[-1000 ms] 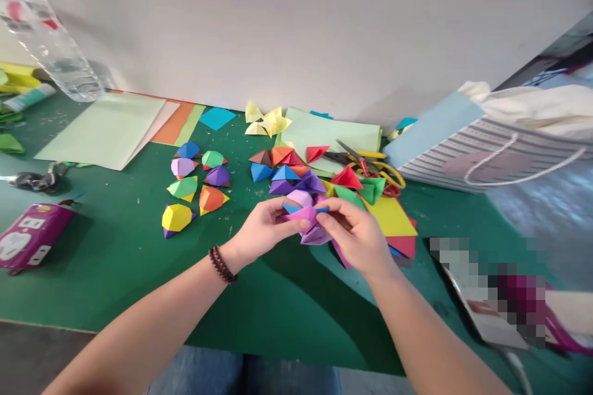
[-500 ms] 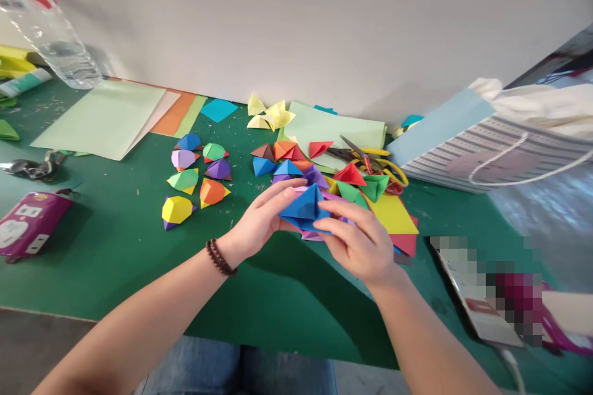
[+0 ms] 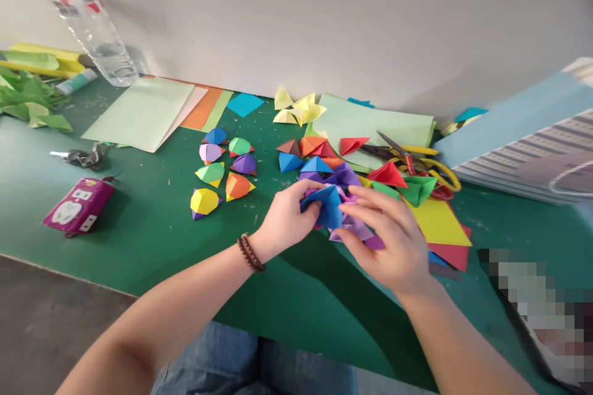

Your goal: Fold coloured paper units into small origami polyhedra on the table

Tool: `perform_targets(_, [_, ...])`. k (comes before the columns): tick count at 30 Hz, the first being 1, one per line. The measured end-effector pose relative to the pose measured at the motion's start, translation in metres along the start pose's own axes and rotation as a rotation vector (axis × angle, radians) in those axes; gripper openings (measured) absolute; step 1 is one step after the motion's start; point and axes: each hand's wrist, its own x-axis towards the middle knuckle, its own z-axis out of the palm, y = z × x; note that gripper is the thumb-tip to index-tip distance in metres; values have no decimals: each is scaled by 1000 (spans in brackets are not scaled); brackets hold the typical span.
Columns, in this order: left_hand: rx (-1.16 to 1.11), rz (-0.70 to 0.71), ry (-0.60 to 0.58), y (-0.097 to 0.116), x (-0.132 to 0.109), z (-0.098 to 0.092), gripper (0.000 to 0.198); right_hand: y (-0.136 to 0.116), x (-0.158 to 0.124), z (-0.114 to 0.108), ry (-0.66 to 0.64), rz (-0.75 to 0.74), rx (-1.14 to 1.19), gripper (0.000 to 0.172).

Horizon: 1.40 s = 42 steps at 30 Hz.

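My left hand (image 3: pixel 291 215) pinches a folded blue paper piece (image 3: pixel 330 205) between thumb and fingers. Close on its right side is my right hand (image 3: pixel 388 236), fingers spread and apart; whether a fingertip touches the paper I cannot tell. Beneath and behind the hands lies a heap of folded purple paper pieces (image 3: pixel 359 228), partly hidden. Farther back are folded blue (image 3: pixel 290 162), red (image 3: pixel 388 174) and green (image 3: pixel 419 190) pieces. To the left, several two-coloured paper shapes stand in two columns, among them a yellow and purple one (image 3: pixel 204 202) and an orange one (image 3: pixel 238 186).
Scissors with yellow handles (image 3: pixel 442 176) lie behind the right hand, near yellow paper sheets (image 3: pixel 438 222). A striped paper bag (image 3: pixel 523 136) stands at the right. Leftward are a purple box (image 3: pixel 81 205), keys (image 3: pixel 86 156), pale green sheets (image 3: pixel 141 112) and a plastic bottle (image 3: pixel 111 55).
The blue paper has turned in my left hand, its flat side now showing. My right fingers have opened and drawn away from it. The view has shifted left.
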Motion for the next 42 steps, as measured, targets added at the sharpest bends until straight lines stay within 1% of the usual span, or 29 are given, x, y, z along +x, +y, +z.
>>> perform_targets(1, [44,20,23,0,-1,0,28,-1,0,1,40,68,5,39])
perform_targets(3, [110,72,72,1,-3,2,29,-2,1,2,76,187,7,45])
perform_targets(4, [129,104,91,1,-4,2,28,-3,2,3,72,228,8,45])
perform_targets(6, [133,167,109,0,-4,3,27,-3,3,3,56,262,13,41])
perform_targets(10, [80,242,100,-4,-4,6,34,-4,3,5,20,231,16,32])
perform_targets(14, [127,334,85,-6,-8,8,40,-6,2,6,40,198,-1,22])
perform_targets(16, [149,392,85,-7,-10,8,43,-8,2,6,68,181,-7,23])
perform_targets(20, [193,518,121,-9,-12,8,48,-12,1,6,142,120,-29,28])
perform_targets(23, [206,565,125,-9,-13,9,47,-14,1,7,171,87,-49,28])
perform_targets(26, [204,528,121,-8,-14,10,43,-14,0,7,172,74,-50,28])
perform_targets(31, [124,341,92,-7,-15,12,39,-13,-1,9,130,162,-31,21])
perform_targets(35, [41,270,72,-10,-14,14,35,-11,-3,10,122,152,-15,20])
perform_targets(37, [8,228,56,-12,-12,15,30,-9,-3,9,94,173,-2,18])
perform_targets(40, [54,147,49,-13,-9,14,22,-7,-1,7,2,282,40,10])
perform_targets(42, [125,107,27,-13,-7,13,18,-4,1,5,-78,382,75,9])
